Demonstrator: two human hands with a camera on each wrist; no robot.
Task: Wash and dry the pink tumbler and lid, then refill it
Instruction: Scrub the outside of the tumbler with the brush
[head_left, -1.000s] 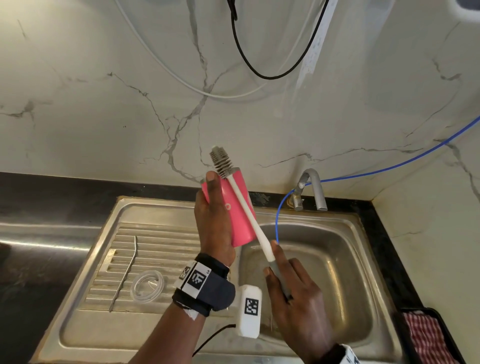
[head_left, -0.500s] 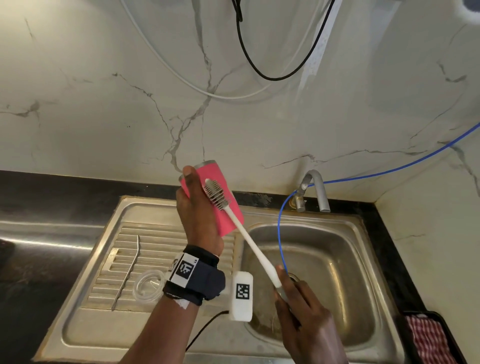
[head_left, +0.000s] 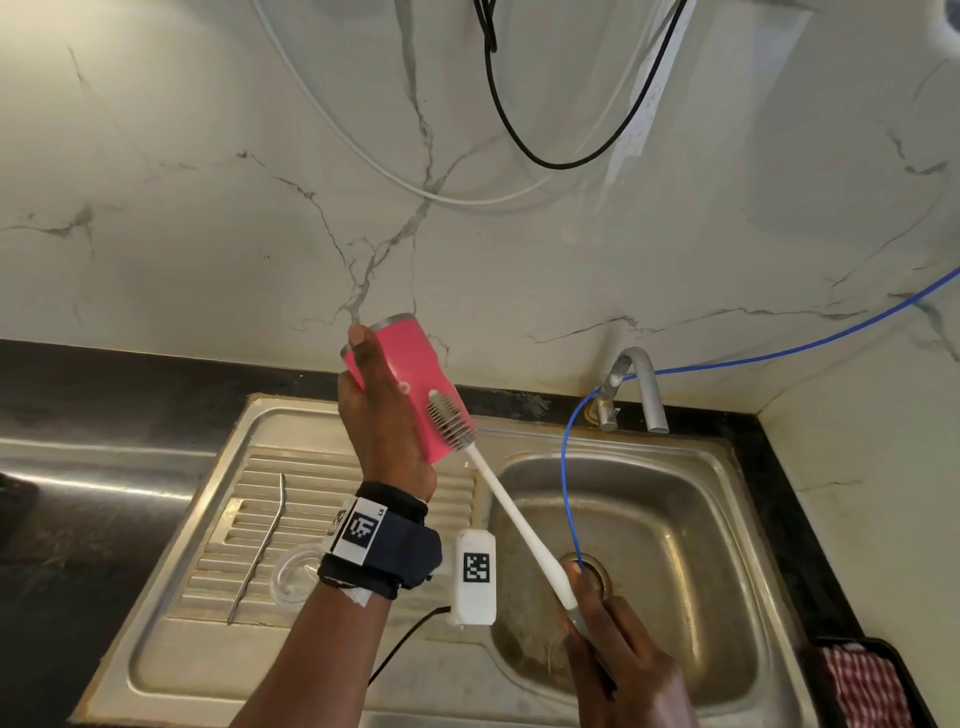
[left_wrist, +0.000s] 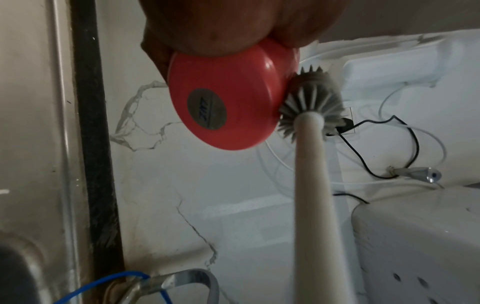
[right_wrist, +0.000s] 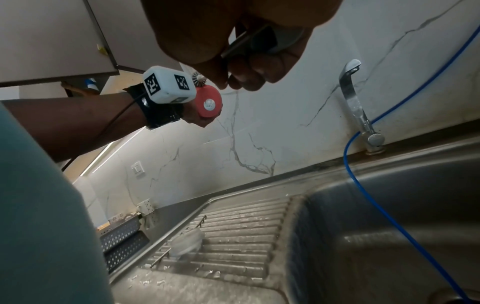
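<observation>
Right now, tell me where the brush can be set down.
The flat strip of the sink top nearest you, below the ribbed drainer, is bare. So is the basin floor right of the blue tube. The drainer's left part is crowded: the metal straw and clear lid lie there.

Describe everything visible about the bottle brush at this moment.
The bottle brush has a long, straight white handle that looks like plastic, thickening into a grip at its lower end, and a head of short grey ribbed bristles round the tip. It slants up and to the left over the sink. The right hand grips its lower end; its bristles press against the outer side of the pink tumbler near the base, which the left hand holds tilted.
</observation>
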